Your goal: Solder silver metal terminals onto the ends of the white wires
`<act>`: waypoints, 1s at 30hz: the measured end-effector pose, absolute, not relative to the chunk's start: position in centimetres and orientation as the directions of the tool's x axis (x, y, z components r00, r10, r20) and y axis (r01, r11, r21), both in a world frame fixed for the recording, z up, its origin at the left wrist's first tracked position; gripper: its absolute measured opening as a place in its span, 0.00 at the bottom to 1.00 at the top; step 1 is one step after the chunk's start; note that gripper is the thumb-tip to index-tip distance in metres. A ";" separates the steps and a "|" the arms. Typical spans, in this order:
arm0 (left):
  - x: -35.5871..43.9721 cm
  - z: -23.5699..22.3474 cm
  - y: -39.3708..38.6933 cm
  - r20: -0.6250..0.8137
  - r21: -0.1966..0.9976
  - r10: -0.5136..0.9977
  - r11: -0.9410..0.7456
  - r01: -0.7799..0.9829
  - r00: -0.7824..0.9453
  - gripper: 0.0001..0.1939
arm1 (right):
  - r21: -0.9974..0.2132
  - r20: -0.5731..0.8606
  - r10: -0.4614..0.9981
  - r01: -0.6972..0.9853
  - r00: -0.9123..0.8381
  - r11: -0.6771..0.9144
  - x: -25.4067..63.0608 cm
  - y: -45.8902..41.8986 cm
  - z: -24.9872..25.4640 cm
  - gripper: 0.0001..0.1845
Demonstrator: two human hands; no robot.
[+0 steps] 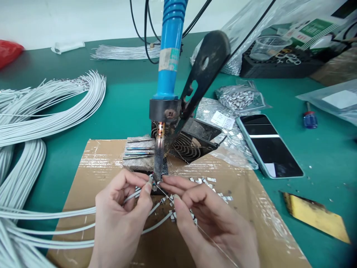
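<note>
White cables [55,123] are laid in thick, curved bundles at the left of the green table [122,89]; the jackets are smooth, slender and uniform. Several are routed singly over the cardboard sheet [83,175] toward its middle. Cable material is clamped there between the thumb and forefinger of the left hand [119,219], beside the tip of the blue-handled soldering iron [169,74]. The tip is pointed downward. The forefinger of the right hand [217,227] is extended toward the tip, with the thumb set apart below it; a thin wire [213,242] is passed under this hand. Whether the wire is clamped cannot be told.

Containers: in the black crate [273,69], a clear plastic cup [269,46] and pale rings [288,57] are held. Flat metallic pieces are contained in the larger clear bag [238,149], marked with a white label [222,119]. Small silvery parts are packed in the smaller clear bag [240,97]. Loose metal clips [206,181] are scattered on the cardboard.
</note>
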State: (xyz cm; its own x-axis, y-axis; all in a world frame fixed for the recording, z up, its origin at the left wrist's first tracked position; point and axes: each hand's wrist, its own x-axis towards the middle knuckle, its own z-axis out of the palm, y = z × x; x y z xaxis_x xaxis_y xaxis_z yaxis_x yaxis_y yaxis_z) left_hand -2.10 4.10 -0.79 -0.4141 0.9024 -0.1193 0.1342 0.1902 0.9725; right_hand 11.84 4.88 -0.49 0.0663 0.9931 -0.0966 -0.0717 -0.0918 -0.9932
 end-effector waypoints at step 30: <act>-1.2 0.3 5.0 -0.085 0.977 0.879 0.167 0.135 -0.469 0.07 | -0.993 -0.090 0.994 -0.076 0.061 -0.085 11.7 4.8 -0.7 0.11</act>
State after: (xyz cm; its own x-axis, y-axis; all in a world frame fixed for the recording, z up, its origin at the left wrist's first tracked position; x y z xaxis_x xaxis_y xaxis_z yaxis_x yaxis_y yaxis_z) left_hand -1.25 4.96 0.32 -0.4689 0.8791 -0.0850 0.1352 0.1666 0.9767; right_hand 11.74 4.84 -0.75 0.0609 0.9941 -0.0899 -0.0757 -0.0852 -0.9935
